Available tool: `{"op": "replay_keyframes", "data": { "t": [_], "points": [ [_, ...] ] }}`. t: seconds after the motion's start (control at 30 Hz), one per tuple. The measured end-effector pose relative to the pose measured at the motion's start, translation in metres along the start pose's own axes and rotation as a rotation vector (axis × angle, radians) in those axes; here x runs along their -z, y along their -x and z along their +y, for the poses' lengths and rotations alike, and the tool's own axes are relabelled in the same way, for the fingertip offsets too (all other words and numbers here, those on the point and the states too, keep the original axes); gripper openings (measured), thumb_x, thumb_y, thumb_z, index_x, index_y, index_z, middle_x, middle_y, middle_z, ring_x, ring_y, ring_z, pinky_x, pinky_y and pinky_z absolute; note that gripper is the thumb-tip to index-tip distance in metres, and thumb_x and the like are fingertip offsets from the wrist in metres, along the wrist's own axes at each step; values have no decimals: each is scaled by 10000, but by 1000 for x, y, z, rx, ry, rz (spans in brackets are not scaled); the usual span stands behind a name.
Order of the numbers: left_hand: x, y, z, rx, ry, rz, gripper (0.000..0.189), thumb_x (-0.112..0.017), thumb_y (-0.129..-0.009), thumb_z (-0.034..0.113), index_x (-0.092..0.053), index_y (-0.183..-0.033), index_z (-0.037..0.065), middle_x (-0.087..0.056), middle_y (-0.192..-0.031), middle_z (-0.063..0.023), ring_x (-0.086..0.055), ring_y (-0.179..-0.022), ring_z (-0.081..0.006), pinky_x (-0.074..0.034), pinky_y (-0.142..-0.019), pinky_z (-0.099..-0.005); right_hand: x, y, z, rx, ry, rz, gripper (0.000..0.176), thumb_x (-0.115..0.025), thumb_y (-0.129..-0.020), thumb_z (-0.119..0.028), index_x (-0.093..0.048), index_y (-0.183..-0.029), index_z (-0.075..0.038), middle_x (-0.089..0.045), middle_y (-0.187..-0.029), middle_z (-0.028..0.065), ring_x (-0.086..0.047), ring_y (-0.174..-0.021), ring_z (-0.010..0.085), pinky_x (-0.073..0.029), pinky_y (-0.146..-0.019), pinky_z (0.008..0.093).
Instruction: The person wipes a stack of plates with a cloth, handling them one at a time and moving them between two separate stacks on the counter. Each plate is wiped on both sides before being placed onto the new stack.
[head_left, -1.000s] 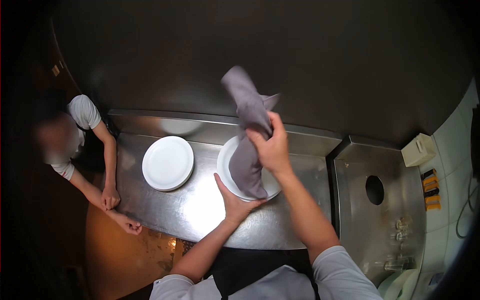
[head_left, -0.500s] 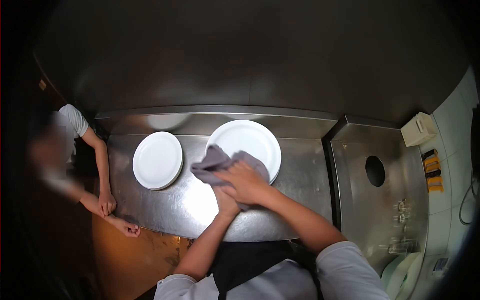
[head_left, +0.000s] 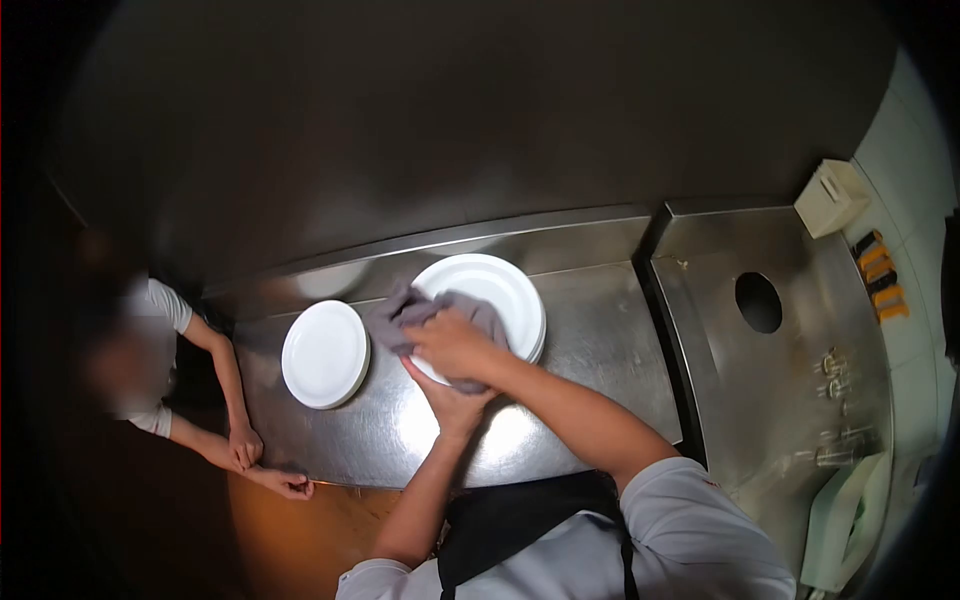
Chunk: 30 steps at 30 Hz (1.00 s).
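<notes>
A white plate (head_left: 505, 300) sits at the top of a stack on the steel counter, tilted a little towards me. My left hand (head_left: 455, 402) is closed on its near rim, its fingers partly hidden below the plate and cloth. Over the near left part of the plate lies a grey-purple cloth (head_left: 397, 310), bunched up. My right hand (head_left: 455, 345) presses this cloth against the plate, fingers closed on it. To the left stands a second stack of white plates (head_left: 325, 353), which neither hand touches.
The steel counter (head_left: 590, 350) has a raised back edge. On the right is another steel surface with a round dark hole (head_left: 758, 302) and several glasses (head_left: 835, 375). A cream box (head_left: 832, 197) stands behind. At left, another person's hands (head_left: 262, 465) rest at the counter's edge.
My view has tilted and shifted. My right hand and the cloth have moved left across the plate, and more of the plate's near edge shows above my left hand.
</notes>
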<state>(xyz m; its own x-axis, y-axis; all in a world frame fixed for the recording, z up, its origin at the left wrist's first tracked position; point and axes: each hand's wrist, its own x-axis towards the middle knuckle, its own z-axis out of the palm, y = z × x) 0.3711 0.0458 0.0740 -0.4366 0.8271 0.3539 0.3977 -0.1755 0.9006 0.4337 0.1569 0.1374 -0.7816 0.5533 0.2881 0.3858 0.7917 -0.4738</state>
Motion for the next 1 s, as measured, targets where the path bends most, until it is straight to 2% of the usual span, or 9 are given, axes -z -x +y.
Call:
{"op": "replay_keyframes", "data": {
  "t": [0.07,0.13,0.23,0.27,0.3,0.47,0.63,0.83,1.0],
  "points": [
    [-2,-5,6,253,291,-88,1532,-994,-535,465,23,-1560,-47,-244,-1548,-290,-330,-1431,-380,-264,-1190,-459,7,33,-22,-10,-33,-29,358,-596,-926,-266,-632,-1248,-116,-672,-1082,164,-595,-1004,346,-436,-949,468],
    [3,-11,8,217,271,-119,1437,-960,-594,431,-20,-1564,-59,-218,-1566,-289,-306,-1447,-382,-243,-1200,-457,20,76,-25,-47,-21,-29,367,-619,-904,-263,-649,-1248,-138,-674,-1091,139,-602,-1025,337,-434,-975,469],
    [22,-14,6,-259,-226,-89,1256,-873,-726,337,-39,-1571,-74,-142,-1617,-287,-228,-1500,-378,-179,-1232,-445,44,117,-9,-98,30,49,411,-657,-873,-236,-648,-1278,-172,-668,-1137,108,-593,-1118,324,-409,-1046,469],
    [33,-21,-14,-188,-283,-165,1298,-859,-735,367,29,-1566,-87,-65,-1644,-295,-167,-1526,-378,-145,-1241,-431,44,122,5,-115,86,133,395,-645,-883,-224,-644,-1272,-161,-651,-1124,129,-569,-1130,333,-399,-1040,490],
    [32,-32,-5,-13,280,-177,1211,-804,-797,361,13,-1567,-93,-76,-1642,-308,-164,-1530,-381,-140,-1240,-414,49,119,15,-130,142,220,379,-634,-892,-213,-640,-1266,-150,-634,-1111,149,-545,-1142,342,-390,-1034,511],
    [34,-110,15,322,-15,-28,683,-631,-919,199,-374,-1481,-92,-503,-1433,-323,-483,-1367,-398,-360,-1136,-411,50,87,55,-577,-139,435,621,-728,-842,-180,-532,-1428,-112,-510,-1361,226,-460,-1298,414,-389,-1096,487],
    [30,-117,8,133,-520,-15,441,-601,-936,171,-550,-1307,-63,-645,-1185,-337,-639,-1104,-471,-496,-961,-496,45,88,85,-560,-365,518,821,-833,-717,-213,-502,-1450,-47,-504,-1436,241,-495,-1334,373,-411,-1102,406],
    [20,-121,44,2,-457,48,436,-626,-947,170,-535,-1309,-55,-648,-1183,-333,-646,-1100,-454,-502,-935,-503,63,82,90,-564,-489,680,776,-813,-663,-143,-545,-1374,12,-684,-1186,198,-663,-1116,340,-512,-972,365],
    [14,-130,66,-69,-325,169,388,-562,-1011,325,-574,-1143,-40,-692,-973,-288,-673,-944,-451,-501,-848,-510,100,86,63,-348,-720,940,405,-767,-737,-72,-665,-1127,-28,-728,-1100,129,-712,-994,247,-547,-855,367]
  ]
}}
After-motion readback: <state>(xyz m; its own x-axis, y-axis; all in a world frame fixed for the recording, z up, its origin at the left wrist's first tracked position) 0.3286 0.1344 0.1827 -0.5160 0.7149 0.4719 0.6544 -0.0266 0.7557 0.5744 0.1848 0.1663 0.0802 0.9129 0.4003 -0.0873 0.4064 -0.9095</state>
